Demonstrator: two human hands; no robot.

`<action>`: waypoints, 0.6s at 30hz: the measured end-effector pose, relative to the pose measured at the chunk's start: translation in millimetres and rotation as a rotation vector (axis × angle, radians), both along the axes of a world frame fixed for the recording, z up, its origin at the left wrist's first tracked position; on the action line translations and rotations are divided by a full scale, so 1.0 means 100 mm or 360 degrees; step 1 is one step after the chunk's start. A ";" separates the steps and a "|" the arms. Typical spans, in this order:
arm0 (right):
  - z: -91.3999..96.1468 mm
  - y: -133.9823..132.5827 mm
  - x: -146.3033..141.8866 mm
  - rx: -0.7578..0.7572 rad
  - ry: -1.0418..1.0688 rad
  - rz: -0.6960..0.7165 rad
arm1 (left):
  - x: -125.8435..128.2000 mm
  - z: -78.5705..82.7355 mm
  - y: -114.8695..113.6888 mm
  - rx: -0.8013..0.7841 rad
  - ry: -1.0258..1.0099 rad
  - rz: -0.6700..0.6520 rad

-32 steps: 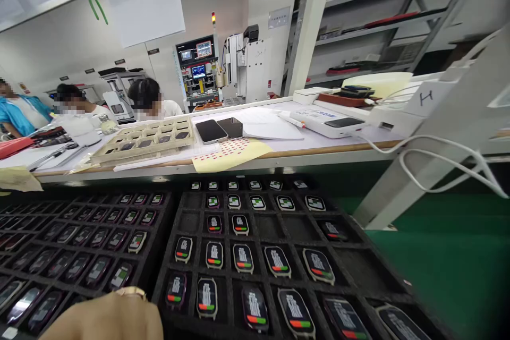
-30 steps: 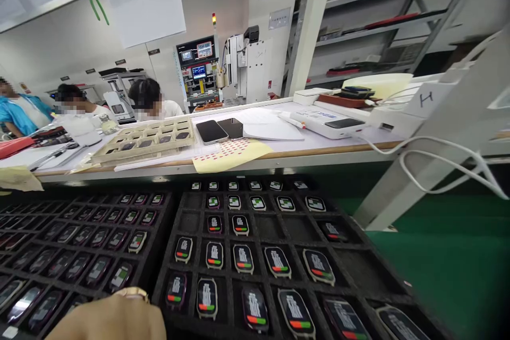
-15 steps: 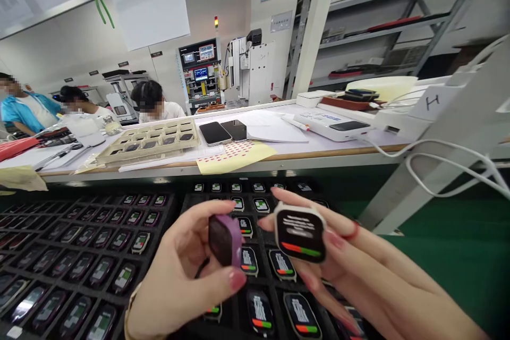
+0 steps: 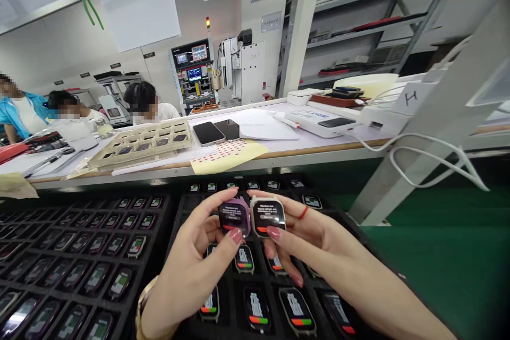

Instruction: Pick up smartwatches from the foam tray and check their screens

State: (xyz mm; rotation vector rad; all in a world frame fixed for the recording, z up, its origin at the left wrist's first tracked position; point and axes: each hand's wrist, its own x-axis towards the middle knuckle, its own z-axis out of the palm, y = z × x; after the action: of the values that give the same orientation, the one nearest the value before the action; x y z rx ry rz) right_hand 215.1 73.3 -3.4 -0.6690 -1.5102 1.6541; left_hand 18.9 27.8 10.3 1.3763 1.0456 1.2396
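Observation:
My left hand (image 4: 203, 249) is closed on a purple smartwatch case (image 4: 234, 214), thumb on the lower edge of its lit screen. In my right hand (image 4: 306, 239) is a silver smartwatch case (image 4: 268, 213), its thumb on the lower part of the screen. Both watches are strapless, face me side by side and show white text above a red bar. They are held above a black foam tray (image 4: 235, 324), whose slots hold several more watches with lit screens, such as a silver-edged one (image 4: 297, 308).
A second black tray (image 4: 131, 297) of watches lies to the left. Beyond, a bench carries a pale component tray (image 4: 139, 156), two phones (image 4: 207, 133), a red-dotted yellow sheet (image 4: 229, 156) and a white device (image 4: 321, 123). A slanted post (image 4: 398, 170) with a white cable (image 4: 434, 143) stands right. Several people sit behind.
The purple watch has turned from edge-on to face me, its screen now visible. The silver watch has moved left and closer to it, upright now. My view has shifted slightly right.

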 end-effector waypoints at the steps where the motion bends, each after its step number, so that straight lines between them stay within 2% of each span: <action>1: 0.00 0.00 0.00 0.0007 0.0004 -0.0005 | 0.00 0.00 0.00 0.0000 0.0003 0.0013; 10: 0.02 0.01 0.01 0.0041 0.0047 -0.0028 | 0.03 -0.03 0.02 0.0076 0.0030 0.0076; 18: 0.00 0.01 -0.02 0.0117 -0.0007 -0.0262 | 0.05 -0.04 0.04 0.0120 0.0002 0.0065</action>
State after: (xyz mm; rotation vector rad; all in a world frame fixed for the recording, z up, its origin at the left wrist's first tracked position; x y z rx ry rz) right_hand 213.3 74.2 -2.9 -0.7368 -1.4706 1.4678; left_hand 23.5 31.7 6.5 1.4192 1.0416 1.3199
